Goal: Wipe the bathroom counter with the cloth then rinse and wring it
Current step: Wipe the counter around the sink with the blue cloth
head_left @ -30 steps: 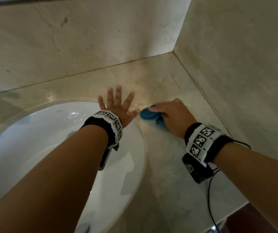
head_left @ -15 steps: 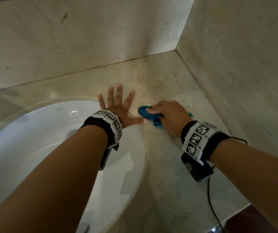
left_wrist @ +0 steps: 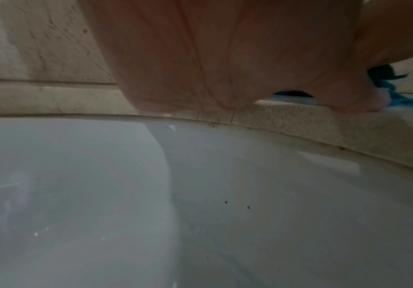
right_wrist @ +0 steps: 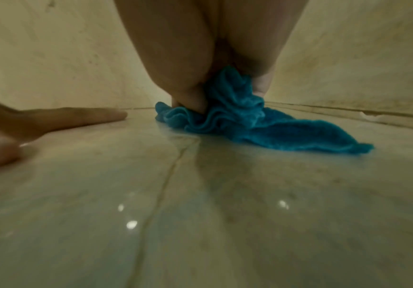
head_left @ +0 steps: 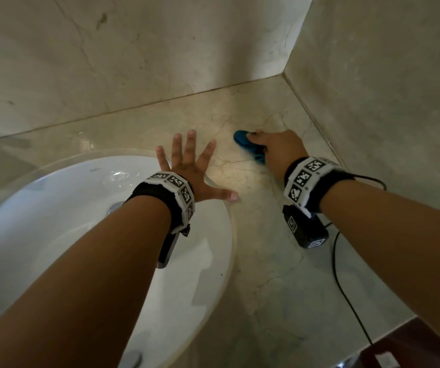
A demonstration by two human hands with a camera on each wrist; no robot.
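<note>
Left hand: 5 fingers splayed flat on counter beside sink. Right hand: fingers curled, gripping bunched blue cloth, farther from sink.

A white oval sink basin is sitting at the left, its metal drain showing deep inside. Beige marble walls are meeting at the far right corner. A thin black cable is trailing along the near right.
</note>
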